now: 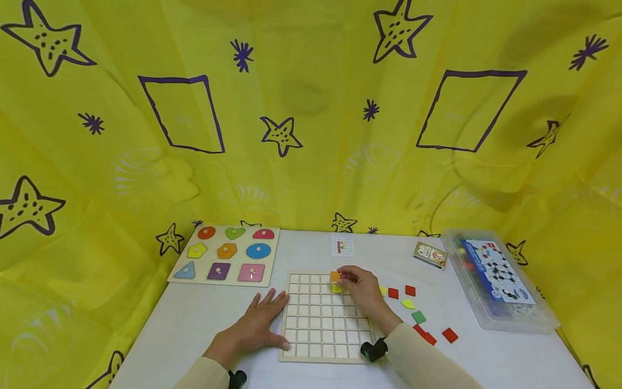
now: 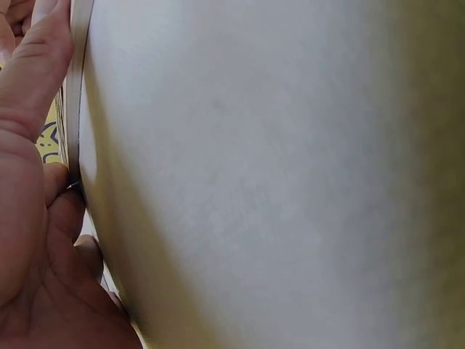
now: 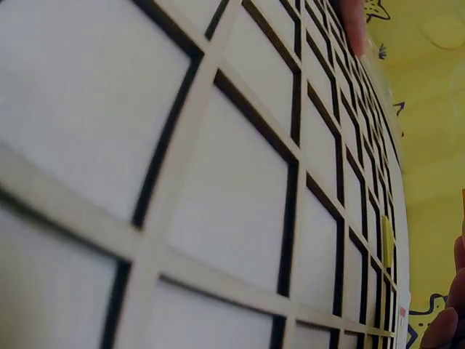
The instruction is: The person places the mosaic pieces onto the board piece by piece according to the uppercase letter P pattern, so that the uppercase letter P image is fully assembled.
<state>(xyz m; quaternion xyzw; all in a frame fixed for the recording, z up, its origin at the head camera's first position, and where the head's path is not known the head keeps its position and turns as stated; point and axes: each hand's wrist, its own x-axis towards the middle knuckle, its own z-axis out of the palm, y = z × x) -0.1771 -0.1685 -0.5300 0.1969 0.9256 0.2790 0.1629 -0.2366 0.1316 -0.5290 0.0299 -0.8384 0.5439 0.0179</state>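
Note:
A wooden grid board (image 1: 316, 359) with square cells lies flat on the table. My left hand (image 1: 252, 327) spreads its fingers against the board's left edge, thumb near the lower left corner; the left wrist view shows the palm side of this hand (image 2: 36, 218). Over the top row, my right hand (image 1: 366, 297) pinches a small orange tile (image 1: 335, 276) between thumb and fingers. Just below it a yellow tile (image 1: 336, 289) sits in the grid, also visible in the right wrist view as a yellow piece (image 3: 387, 241). The right forearm hides part of the board's right side.
Loose red tiles (image 1: 450, 335), a green tile (image 1: 418, 317) and a yellow quarter-round piece (image 1: 407, 304) lie right of the board. Behind stand a pattern card (image 1: 342, 247) and small box (image 1: 430, 255). A shape puzzle (image 1: 218, 254) lies left, a plastic case (image 1: 500, 281) right.

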